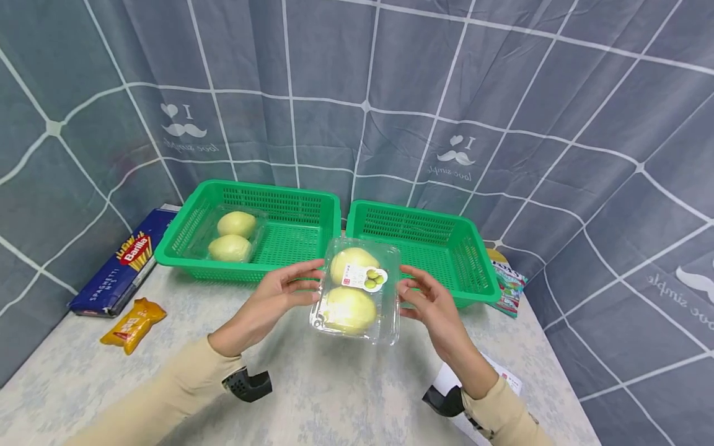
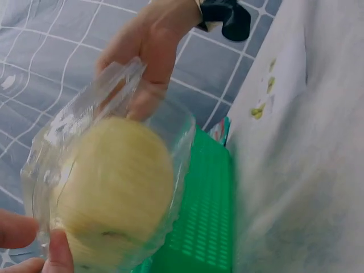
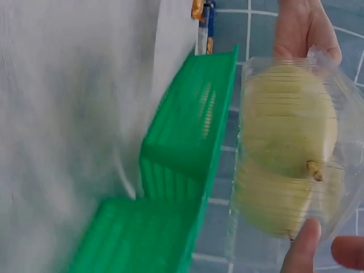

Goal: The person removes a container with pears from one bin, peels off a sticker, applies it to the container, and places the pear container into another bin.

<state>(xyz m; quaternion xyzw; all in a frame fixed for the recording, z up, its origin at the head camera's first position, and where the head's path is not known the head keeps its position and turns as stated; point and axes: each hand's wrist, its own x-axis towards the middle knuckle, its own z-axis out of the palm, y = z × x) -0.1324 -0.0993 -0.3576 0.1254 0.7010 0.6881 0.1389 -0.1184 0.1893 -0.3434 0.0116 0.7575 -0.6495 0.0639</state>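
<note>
A clear plastic fruit box is held up between both hands above the table, its face tilted toward me. Inside lie two pale yellow oval fruits, and a white label with a fruit picture sticks to the lid. My left hand grips the left edge, and thumb and fingertips show at the rim in the left wrist view. On the opposite edge, my right hand holds the box by its side; its thumb lies against the plastic in the right wrist view.
Behind stand two green baskets; the left basket contains a similar box of two fruits. A blue spaghetti box and an orange packet lie left. A colourful packet is beside the right basket. A white label sheet lies under the right forearm.
</note>
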